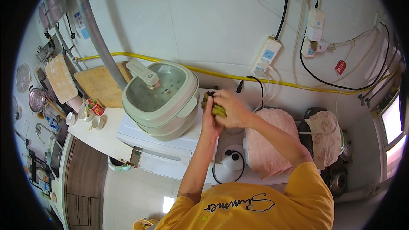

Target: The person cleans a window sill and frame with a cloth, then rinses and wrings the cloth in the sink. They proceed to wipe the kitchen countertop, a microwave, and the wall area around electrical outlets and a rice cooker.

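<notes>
In front of my chest, both hands are raised above the counter's back part. My left hand (211, 118) grips a crumpled olive-green cloth (219, 110) from the left side. Against its other side is my right hand (235, 108), slightly blurred, with fingers curled over the top. Something dark shows at the cloth's upper end, too small to identify. Just left of my hands stands a pale green electric cooker (163, 115). Its glass lid (156, 89) is closed and fogged with droplets, and carries a long handle (143, 73).
Right of my hands, a pink cloth (271, 140) covers an appliance. A white round base (232, 159) with a black cord sits nearer me. Power strips (267, 54) and cables hang on the wall. Cutting boards (102, 84) and small bowls (97, 122) stand at left.
</notes>
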Demonstrator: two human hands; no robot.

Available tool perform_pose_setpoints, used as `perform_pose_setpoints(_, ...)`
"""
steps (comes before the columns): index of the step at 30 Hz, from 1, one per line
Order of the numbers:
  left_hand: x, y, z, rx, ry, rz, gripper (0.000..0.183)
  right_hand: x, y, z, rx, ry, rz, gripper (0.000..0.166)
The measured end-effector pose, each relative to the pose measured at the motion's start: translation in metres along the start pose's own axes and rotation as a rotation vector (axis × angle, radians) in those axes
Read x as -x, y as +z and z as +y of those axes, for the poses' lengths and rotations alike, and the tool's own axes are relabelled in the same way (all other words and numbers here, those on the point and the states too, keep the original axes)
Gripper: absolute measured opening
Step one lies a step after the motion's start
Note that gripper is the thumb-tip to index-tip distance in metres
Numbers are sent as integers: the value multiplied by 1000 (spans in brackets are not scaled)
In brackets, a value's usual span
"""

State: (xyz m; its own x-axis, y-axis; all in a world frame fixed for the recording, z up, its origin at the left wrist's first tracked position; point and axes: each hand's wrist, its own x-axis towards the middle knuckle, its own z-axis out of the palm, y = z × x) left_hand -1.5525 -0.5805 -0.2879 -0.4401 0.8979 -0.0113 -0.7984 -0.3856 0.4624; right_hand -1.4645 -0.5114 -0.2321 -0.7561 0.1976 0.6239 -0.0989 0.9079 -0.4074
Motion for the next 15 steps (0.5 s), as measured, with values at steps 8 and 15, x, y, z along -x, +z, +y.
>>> perform_pose_setpoints(8,-11,-46,-10,-92,10,90,32,-35,-37,78,748,339,196,62)
perform_pose_setpoints(15,-6,-50,-14,-65,-40,124,28,-57,-26,111,868,296,259,59)
